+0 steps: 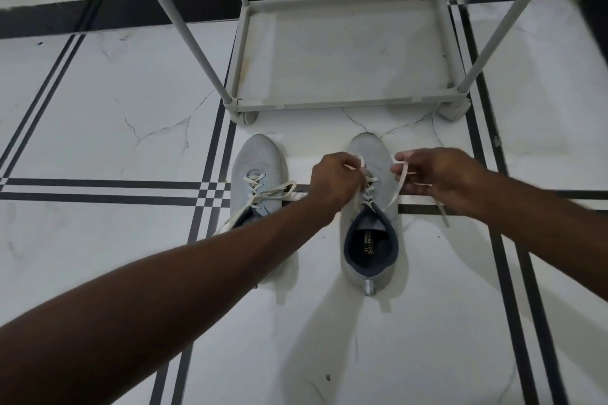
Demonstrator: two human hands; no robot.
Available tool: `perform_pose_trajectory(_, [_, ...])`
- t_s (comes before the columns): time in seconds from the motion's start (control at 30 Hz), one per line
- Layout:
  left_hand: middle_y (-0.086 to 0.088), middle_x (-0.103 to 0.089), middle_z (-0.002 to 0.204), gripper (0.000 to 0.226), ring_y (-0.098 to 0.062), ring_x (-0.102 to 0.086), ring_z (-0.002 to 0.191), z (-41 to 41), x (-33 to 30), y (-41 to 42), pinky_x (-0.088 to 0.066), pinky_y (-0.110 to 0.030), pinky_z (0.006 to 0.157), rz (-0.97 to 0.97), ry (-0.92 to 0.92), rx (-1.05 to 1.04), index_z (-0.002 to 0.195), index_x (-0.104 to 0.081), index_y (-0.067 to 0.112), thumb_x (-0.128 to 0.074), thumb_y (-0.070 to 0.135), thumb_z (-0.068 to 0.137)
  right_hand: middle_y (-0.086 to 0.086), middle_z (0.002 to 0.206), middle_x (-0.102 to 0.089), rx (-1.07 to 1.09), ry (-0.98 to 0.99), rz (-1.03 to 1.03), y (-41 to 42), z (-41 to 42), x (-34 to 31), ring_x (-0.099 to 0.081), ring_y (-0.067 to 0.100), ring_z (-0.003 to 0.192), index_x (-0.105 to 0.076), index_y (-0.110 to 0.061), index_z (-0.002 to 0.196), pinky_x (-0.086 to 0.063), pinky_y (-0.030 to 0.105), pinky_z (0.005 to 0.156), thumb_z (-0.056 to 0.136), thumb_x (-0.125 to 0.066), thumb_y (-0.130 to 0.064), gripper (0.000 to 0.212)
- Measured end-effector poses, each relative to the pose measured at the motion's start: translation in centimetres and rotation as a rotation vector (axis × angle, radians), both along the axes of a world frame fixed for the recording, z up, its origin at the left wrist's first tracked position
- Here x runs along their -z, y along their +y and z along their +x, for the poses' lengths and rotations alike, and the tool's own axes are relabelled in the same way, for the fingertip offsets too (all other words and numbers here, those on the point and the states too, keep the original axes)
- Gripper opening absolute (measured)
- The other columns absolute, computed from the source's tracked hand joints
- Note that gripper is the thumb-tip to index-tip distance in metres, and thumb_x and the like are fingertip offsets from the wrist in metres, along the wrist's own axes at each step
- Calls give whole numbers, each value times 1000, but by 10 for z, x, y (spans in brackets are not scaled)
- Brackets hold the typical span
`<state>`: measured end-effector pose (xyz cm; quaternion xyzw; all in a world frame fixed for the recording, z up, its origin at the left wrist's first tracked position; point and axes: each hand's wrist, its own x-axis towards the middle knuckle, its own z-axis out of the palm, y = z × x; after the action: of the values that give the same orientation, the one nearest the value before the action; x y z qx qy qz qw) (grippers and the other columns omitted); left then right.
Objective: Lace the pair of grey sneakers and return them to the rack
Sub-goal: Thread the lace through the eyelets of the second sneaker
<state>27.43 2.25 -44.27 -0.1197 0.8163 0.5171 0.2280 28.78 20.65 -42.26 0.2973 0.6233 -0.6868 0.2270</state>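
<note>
Two grey sneakers sit side by side on the tiled floor (98,92), just near of the rack (332,52). The left hand (332,181) and right hand (441,179) each pinch a lace end (399,179) over the right sneaker (371,240). The left sneaker (256,168) lies partly under the left forearm, its laces loose.

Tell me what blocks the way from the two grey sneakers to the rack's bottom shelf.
Nothing visible does. The two grey mesh sneakers sit on the white tiled floor just in front of the grey metal rack, whose bottom shelf is bare.
</note>
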Motion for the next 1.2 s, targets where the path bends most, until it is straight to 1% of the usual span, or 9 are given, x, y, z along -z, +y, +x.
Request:
perform_pose_trajectory(0.2, [-7,-74,77,24,-11,-59,61,14,-18,19,-52,-21,60,88,-107,427,97,-77,12,-56,7,87,16,92,-76,-193,404,207,-11,-17,-19,-75,25,86,-70,0,101,-59,31,81,97,-54,-11,20])
perform_pose_trajectory(0.3, [-4,-69,68,19,-9,-54,52,6,-25,11,-46,-22,56,147,-152,425,95,-78,7,-64,19,88,16,94,-76,-239,386,235,-15,-16,-9,-75,27,85,-71,-1,102,-61,34,77,98,-52,-12,22])
perform_pose_trajectory(0.5, [-10,-67,69,34,-14,-56,57,-16,-28,-18,-48,-27,59,206,-112,328,89,-75,-3,-72,31,87,10,73,-75,-440,290,464,-17,9,9,-54,14,42,-72,-11,90,-43,22,39,96,-57,-18,18])
perform_pose_trajectory(0.6, [-14,-75,75,17,-19,-68,62,-23,-24,-29,-59,-32,66,21,157,503,86,-74,-1,-77,16,82,3,78,-77,-773,284,605,-13,9,5,-69,13,64,-74,-20,88,-55,29,60,87,-63,-12,14])
perform_pose_trajectory(0.7, [-3,-74,76,9,-23,-68,66,-16,-18,-24,-56,-35,62,-359,624,679,90,-72,13,-72,13,80,-2,89,-75,-836,356,674,-15,2,7,-67,16,81,-76,-21,93,-52,27,71,87,-64,-11,17])
perform_pose_trajectory(0.8, [-1,-67,72,14,-25,-64,61,-5,-5,-16,-36,-26,49,-602,946,717,89,-68,17,-71,12,77,15,102,-74,-574,212,235,-24,-5,16,-70,26,94,-71,-3,109,-55,36,88,97,-52,-6,22])
perform_pose_trajectory(0.9, [0,-65,70,4,-25,-63,60,-4,1,-17,-32,-26,48,-653,1038,668,81,-67,17,-69,15,79,16,98,-71,-373,-37,-131,-28,-7,27,-66,25,90,-70,-3,104,-49,38,93,97,-45,-2,26])
perform_pose_trajectory(1.1, [-2,-68,60,21,-20,-60,55,0,-2,-22,-50,-30,56,-320,529,314,78,-77,15,-66,33,84,6,61,-51,-164,-50,-184,-13,-9,26,-51,20,60,-55,-8,70,-48,35,70,88,-45,-10,21])
perform_pose_trajectory(1.2, [-16,-73,66,20,-22,-66,53,5,4,-33,-63,-42,62,-54,131,106,72,-77,5,-63,16,81,-1,43,-33,-75,-93,-402,5,-6,25,-43,20,51,-42,-14,58,-45,34,65,89,-42,-17,31])
